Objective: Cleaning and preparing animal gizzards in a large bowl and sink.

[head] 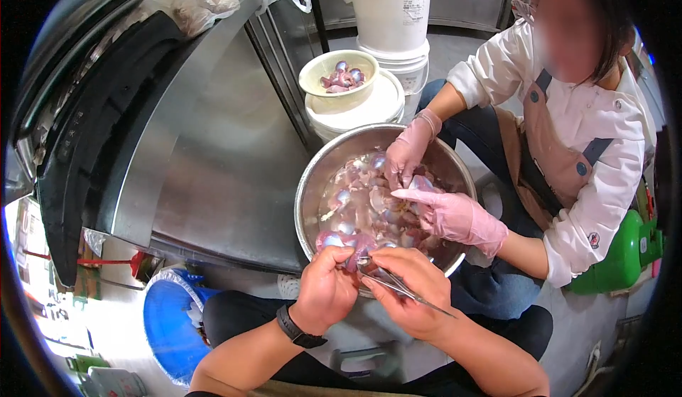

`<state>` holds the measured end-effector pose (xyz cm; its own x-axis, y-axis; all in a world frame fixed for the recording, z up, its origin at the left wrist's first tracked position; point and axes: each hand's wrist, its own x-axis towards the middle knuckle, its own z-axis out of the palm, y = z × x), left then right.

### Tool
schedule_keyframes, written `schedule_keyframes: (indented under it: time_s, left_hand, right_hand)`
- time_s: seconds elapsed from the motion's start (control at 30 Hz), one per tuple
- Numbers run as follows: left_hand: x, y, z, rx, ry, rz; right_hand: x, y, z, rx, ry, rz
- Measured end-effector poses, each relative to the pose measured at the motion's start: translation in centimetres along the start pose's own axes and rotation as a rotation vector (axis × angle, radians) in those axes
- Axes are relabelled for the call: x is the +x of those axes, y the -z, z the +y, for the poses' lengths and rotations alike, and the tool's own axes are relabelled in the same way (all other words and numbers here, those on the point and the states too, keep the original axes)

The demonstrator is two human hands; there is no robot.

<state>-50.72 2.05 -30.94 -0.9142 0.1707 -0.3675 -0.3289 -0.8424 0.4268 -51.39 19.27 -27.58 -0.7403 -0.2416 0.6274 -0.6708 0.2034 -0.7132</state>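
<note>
Near the front rim of a steel basin, my left hand holds a raw, purplish-red poultry gizzard between thumb and fingers. A slim metal hand tool, apparently tweezers, is in my right hand. Its near end meets the gizzard, and my right fingertips touch the meat too. More gizzards lie in cloudy water inside the basin. Across from me, a co-worker's pink-gloved hands are over the same basin, with fingers among the gizzards.
A pale plastic basket of gizzards rests on a white lidded bucket. White buckets are stacked behind. A steel cabinet stands left, a lined blue bin lower left. The co-worker sits right, near a green cylinder.
</note>
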Motion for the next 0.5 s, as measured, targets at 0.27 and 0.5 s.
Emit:
schedule_keyframes:
  time_s: [0.27,0.5]
  left_hand:
    - [-1.0,-2.2,0.3,0.328,-0.133,0.09]
    - [-0.7,-1.5,0.9,0.233,-0.242,-0.063]
  right_hand:
    - [0.6,1.7,0.9,-0.102,-0.123,0.05]
    - [0.6,1.4,-0.3,0.014,-0.108,-0.053]
